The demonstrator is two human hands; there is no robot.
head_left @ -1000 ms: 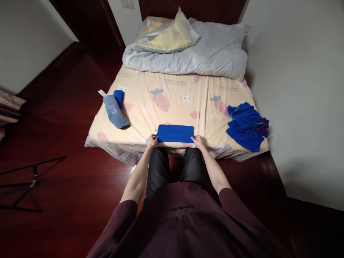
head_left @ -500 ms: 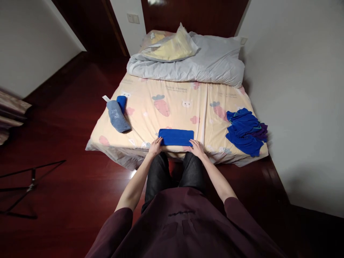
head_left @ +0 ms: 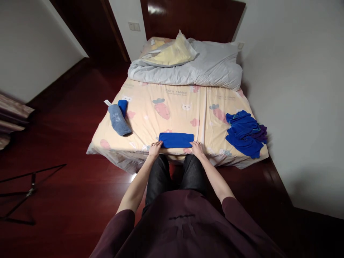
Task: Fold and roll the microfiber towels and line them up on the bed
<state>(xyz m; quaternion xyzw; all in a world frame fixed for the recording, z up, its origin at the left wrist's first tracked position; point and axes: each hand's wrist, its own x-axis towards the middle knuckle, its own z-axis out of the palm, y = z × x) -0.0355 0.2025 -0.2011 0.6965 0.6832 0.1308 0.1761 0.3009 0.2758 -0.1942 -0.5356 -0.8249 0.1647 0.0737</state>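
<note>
A blue cloth, folded into a flat rectangle, lies at the near edge of the bed. My left hand grips its left end near the lower corner, fingers closed on the fabric. At the opposite end, my right hand pinches the lower right corner. A small pale tag sticks out at the cloth's left side. Off to the left on the bed, a grey-blue rolled towel rests against a smaller blue roll. A crumpled heap of blue cloth with a purple piece lies on the right.
The bed has a patterned yellow sheet. A grey quilt and a yellow pillow lie at its far end. Black stand legs are on the floor at left. A white wall runs along the right.
The camera view has tilted slightly, so the bed appears a little lower. Both hands remain at the two ends of the folded blue cloth.
</note>
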